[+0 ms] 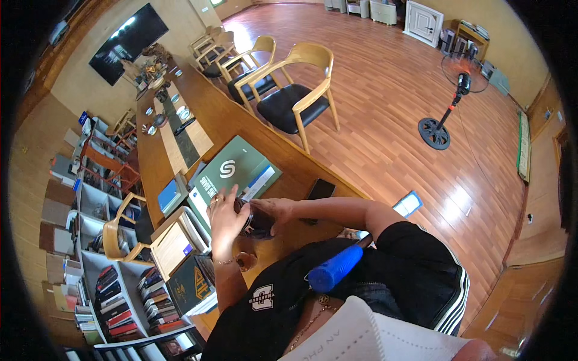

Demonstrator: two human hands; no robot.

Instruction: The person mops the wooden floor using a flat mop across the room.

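Left hand: my left hand [224, 212] is raised over the worktop, fingers curled around the left side of a small dark object [256, 221]; it wears rings and a thin bracelet at the wrist.
Right hand: my right hand [278, 210] reaches in from the right, fingers closed on the other side of the same object, forearm stretched level across my body.
Object held: dark, rounded, mostly hidden by my fingers; I cannot tell what kind of thing it is.
Where it sits: between both hands, in the air just above the near edge of the wooden worktop [241, 123], close to my chest.
Long axis: appears to run left to right, from one palm to the other.
Nearer hand: both touch it; neither is nearer.
Just beyond: a green book [232, 168] lies flat on the worktop behind my left hand, and a black phone [321, 189] lies beyond my right wrist.
Farther out: wooden chairs [295, 90] stand along the far side; bookshelves [120, 301] lie to my left.
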